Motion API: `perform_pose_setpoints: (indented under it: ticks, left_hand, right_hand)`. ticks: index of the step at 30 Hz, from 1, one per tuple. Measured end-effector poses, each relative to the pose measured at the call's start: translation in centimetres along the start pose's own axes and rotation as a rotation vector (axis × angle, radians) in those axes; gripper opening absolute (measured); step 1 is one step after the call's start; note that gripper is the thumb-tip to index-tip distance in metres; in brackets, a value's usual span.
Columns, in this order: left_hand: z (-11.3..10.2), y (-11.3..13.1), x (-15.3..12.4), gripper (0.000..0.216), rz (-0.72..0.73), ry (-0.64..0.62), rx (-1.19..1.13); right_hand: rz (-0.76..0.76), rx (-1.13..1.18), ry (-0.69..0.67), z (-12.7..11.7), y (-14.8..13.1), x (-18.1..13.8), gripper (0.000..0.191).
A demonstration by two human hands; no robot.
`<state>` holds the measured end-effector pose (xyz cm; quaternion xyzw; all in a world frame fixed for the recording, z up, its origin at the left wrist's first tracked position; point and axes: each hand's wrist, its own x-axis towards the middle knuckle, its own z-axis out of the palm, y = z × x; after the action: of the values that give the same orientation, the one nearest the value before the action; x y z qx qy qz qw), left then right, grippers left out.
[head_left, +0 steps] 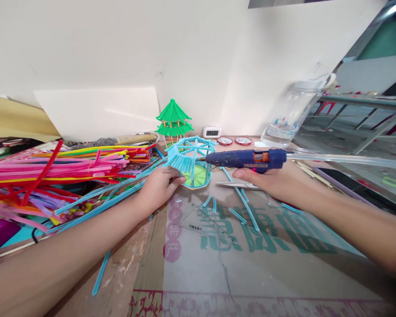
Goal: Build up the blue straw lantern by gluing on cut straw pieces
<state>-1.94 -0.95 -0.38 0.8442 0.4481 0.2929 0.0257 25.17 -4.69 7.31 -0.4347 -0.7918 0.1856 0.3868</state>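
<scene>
My right hand [267, 180] grips a blue hot glue gun [247, 159] by its handle, nozzle pointing left at a light-blue straw roof model [188, 155]. That model rests on a green disc [198, 177] on the cardboard. My left hand [160, 187] holds the model's near left edge, fingers curled against the straw fringe and the disc. A clear glue stick [346, 159] sticks out of the gun's back toward the right.
A heap of coloured straws [62, 169] fills the left side. A green straw pagoda [173, 119], a small digital clock [212, 132] and a clear plastic jar [292, 115] stand by the wall. Cut blue straw pieces [242, 207] and a clear ruler [206, 220] lie on the cardboard [251, 264].
</scene>
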Motion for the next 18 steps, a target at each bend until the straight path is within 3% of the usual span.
perform_pose_setpoints:
  ticks: [3,18]
  left_hand:
    - [0.0,0.1,0.0,0.029,0.001,0.013,-0.003]
    - [-0.1,0.0,0.0,0.027,0.004,0.036,0.007]
  right_hand:
    - [-0.032,0.022,-0.069,-0.3,-0.4,0.0,0.034]
    - [-0.050,-0.202,-0.048,-0.5,0.4,-0.2,0.024]
